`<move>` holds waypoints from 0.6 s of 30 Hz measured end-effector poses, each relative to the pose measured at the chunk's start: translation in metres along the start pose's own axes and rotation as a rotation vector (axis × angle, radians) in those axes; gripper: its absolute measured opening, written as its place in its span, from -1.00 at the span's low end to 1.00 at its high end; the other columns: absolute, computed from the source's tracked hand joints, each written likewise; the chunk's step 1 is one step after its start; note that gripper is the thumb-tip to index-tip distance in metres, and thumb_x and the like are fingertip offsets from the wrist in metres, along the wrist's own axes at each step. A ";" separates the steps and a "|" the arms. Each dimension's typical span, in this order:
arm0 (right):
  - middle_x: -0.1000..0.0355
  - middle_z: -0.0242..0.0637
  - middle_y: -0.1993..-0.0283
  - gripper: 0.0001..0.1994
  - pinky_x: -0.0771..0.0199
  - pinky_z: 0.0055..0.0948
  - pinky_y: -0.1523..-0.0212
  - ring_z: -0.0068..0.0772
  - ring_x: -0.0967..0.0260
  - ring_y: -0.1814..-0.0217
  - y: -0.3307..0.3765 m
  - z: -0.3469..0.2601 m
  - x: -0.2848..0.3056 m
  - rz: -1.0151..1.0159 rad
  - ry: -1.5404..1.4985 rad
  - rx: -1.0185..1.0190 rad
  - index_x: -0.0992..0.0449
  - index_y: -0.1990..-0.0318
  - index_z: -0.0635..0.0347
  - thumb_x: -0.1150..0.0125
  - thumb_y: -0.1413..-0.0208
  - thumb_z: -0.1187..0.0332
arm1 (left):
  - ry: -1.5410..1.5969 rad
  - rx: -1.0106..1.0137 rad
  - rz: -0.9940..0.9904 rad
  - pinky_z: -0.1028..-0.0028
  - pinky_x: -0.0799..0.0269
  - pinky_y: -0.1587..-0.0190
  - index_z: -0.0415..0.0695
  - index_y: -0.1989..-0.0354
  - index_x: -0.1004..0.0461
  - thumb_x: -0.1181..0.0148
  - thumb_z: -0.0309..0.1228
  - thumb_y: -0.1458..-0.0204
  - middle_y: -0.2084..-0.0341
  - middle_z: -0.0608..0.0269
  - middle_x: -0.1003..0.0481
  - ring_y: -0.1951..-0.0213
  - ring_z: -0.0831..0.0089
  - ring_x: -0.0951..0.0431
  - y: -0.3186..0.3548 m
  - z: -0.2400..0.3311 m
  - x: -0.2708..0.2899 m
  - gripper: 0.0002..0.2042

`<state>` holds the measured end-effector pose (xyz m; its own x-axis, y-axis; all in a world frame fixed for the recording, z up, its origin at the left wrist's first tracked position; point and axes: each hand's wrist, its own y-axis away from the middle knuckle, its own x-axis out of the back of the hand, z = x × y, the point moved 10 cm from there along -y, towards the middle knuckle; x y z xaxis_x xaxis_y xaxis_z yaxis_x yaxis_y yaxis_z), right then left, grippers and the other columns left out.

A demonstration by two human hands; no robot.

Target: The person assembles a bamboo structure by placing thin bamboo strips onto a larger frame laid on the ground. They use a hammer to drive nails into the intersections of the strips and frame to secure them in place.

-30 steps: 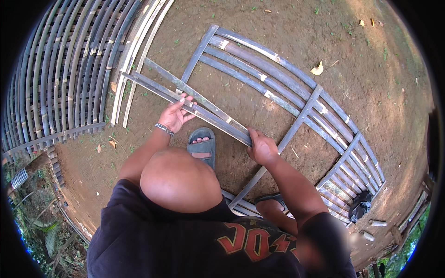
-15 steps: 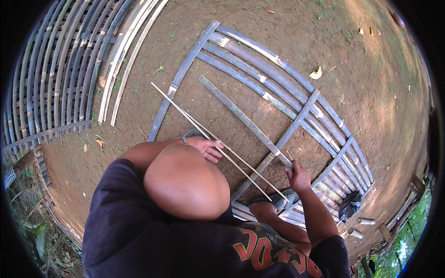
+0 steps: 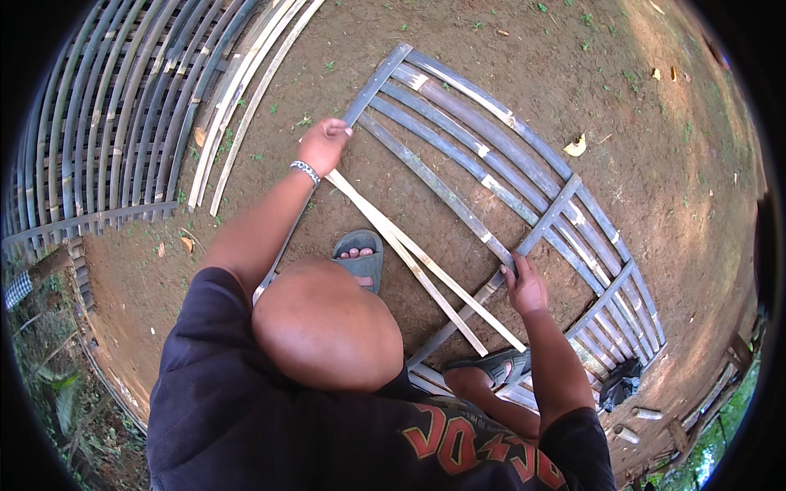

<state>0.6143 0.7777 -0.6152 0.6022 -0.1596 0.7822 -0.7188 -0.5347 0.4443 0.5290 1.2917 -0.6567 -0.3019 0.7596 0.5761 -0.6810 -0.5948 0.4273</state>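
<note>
A grey bamboo slat (image 3: 434, 186) lies across a bamboo frame, parallel to the slats fixed beyond it. My right hand (image 3: 528, 286) is closed on the slat's near right end, beside the middle crossbar (image 3: 546, 214). At the slat's far left end, my left hand (image 3: 323, 146) grips the frame's end bar (image 3: 373, 87), its fingers bent over the wood. Two pale thin bamboo strips (image 3: 385, 229) cross each other inside the frame. Their upper ends reach to below my left wrist, partly hidden there.
A large slatted bamboo panel (image 3: 106, 123) lies at the upper left, with loose pale strips (image 3: 237, 90) beside it. My sandalled feet stand within the frame area. A black plastic bag (image 3: 621, 385) and short bamboo pieces (image 3: 647, 414) lie at right.
My left hand has moved up and away from the thin strips to the end bar. The slat has shifted closer to the fixed slats, with my right hand still on it.
</note>
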 end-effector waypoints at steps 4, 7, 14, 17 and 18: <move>-0.47 -0.11 0.03 -0.65 -0.48 -0.01 -0.01 0.08 -0.48 -0.01 -0.025 -0.011 0.003 0.079 0.038 0.047 -0.51 -0.12 -0.01 -0.24 -0.25 0.11 | -0.295 -0.060 0.087 0.26 -0.45 -0.19 -0.25 -0.25 -0.39 -0.30 -0.25 -0.13 -0.07 -0.14 -0.53 -0.07 0.09 -0.58 -0.036 0.020 0.031 -0.45; -0.45 -0.20 0.05 -0.63 -0.36 -0.06 -0.13 -0.07 -0.44 -0.07 -0.043 -0.026 0.000 0.092 0.223 0.089 -0.52 -0.15 -0.08 -0.24 -0.24 0.10 | -0.527 -0.115 0.072 0.20 -0.32 -0.33 -0.28 -0.34 -0.30 -0.30 -0.20 -0.12 -0.24 -0.22 -0.40 -0.25 0.00 -0.43 -0.052 0.027 0.032 -0.34; -0.41 -0.32 -0.02 -0.58 -0.22 -0.12 -0.24 -0.23 -0.32 -0.21 -0.078 -0.060 -0.007 0.074 0.256 0.050 -0.52 -0.23 -0.21 -0.24 -0.23 0.08 | -0.681 -0.128 -0.008 0.21 -0.03 -0.50 -0.28 -0.42 -0.20 -0.25 -0.11 -0.14 -0.41 -0.27 -0.17 -0.46 -0.07 -0.12 -0.105 0.003 0.031 -0.25; -0.40 -0.33 -0.04 -0.56 -0.20 -0.14 -0.25 -0.26 -0.29 -0.23 -0.096 -0.075 -0.009 0.050 0.224 -0.008 -0.49 -0.28 -0.25 -0.22 -0.25 0.08 | -0.731 -0.158 0.065 0.20 -0.06 -0.49 -0.34 -0.38 -0.24 -0.25 -0.07 -0.14 -0.38 -0.27 -0.22 -0.44 -0.08 -0.16 -0.118 0.000 0.043 -0.25; -0.41 -0.33 -0.04 -0.55 -0.20 -0.15 -0.25 -0.26 -0.29 -0.24 -0.102 -0.079 -0.012 0.092 0.208 0.006 -0.48 -0.29 -0.26 -0.21 -0.26 0.08 | -0.735 -0.166 0.093 0.20 -0.07 -0.48 -0.35 -0.37 -0.26 -0.26 -0.06 -0.13 -0.37 -0.27 -0.23 -0.43 -0.08 -0.18 -0.123 -0.004 0.051 -0.25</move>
<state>0.6531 0.8997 -0.6359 0.4491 -0.0334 0.8929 -0.7649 -0.5308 0.3649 0.5951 1.4044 -0.6829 0.1193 0.3029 0.9455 -0.7837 -0.5560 0.2770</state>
